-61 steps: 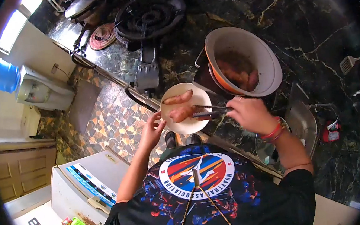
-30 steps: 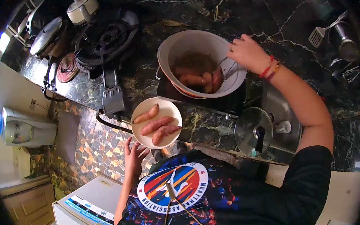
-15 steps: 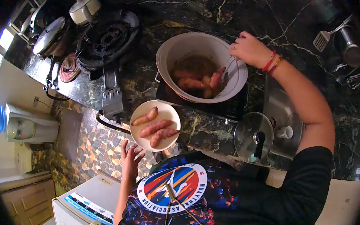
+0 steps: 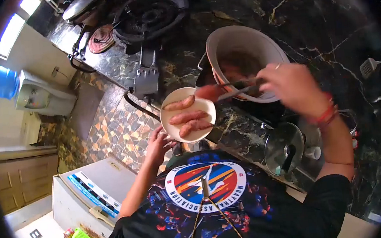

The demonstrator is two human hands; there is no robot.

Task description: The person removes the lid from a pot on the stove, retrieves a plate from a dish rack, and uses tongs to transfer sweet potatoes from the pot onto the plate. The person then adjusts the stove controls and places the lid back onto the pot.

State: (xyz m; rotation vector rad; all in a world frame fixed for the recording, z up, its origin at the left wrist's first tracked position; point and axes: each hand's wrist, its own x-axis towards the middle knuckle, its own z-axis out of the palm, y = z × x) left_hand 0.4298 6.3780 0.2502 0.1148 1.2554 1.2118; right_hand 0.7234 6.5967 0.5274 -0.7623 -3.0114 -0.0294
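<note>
The right hand (image 4: 293, 87) holds tongs (image 4: 233, 94) gripping a sweet potato (image 4: 208, 92) at two o'clock on the plate (image 4: 204, 107), beside three more (image 4: 188, 117); the left hand (image 4: 158, 144) is at eight.

The left arm (image 4: 137, 187) reaches forward and slants inward to the left hand (image 4: 156, 145), which is held low in front of the body with its fingers parted and slightly bent; how firmly they press cannot be told. The right arm (image 4: 337, 140) is bent at the elbow, its forearm angled forward and inward, so that the right hand (image 4: 291, 85) lies farther from the torso than the other one. Blur softens that hand, knuckles uppermost and fingers curled together in a grip.
</note>
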